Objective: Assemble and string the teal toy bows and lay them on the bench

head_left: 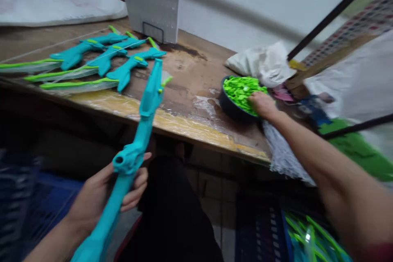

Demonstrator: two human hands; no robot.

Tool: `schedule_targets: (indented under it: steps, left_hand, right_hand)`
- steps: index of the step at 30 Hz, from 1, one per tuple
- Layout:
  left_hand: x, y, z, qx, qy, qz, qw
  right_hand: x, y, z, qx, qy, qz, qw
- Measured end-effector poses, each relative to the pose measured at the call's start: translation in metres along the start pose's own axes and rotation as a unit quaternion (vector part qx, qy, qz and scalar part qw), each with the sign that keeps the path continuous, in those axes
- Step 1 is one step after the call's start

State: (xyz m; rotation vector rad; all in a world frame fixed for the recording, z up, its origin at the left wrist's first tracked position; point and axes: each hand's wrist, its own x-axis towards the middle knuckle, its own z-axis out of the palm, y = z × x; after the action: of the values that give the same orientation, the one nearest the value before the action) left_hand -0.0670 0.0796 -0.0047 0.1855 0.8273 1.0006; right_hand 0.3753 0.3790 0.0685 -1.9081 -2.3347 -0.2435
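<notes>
My left hand point(106, 194) is wrapped round a long teal plastic toy piece point(139, 131) that slants up from below the table edge toward the tabletop. My right hand point(262, 104) reaches into a dark bowl point(229, 108) heaped with small bright green plastic parts point(239, 88); its fingers are buried among them, so what they grip is hidden. On the worn wooden table point(184, 90), three finished teal toy swords point(101, 63) with lime-edged clear blades lie side by side at the left.
A white box point(153, 0) stands at the table's back. A crumpled white bag point(260, 63) lies behind the bowl. A white sack point(55, 2) rests at far left. Blue crates sit below, the right crate point(307, 237) holding teal and green pieces. A dark frame point(334, 12) leans at right.
</notes>
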Motion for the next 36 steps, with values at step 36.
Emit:
schedule_targets:
  steps: [36]
  left_hand:
    - [-0.094,-0.041,0.017,0.292,-0.087,0.143,0.942]
  right_hand:
    - [-0.3,-0.314,-0.061,0.393,0.27,-0.299,0.826]
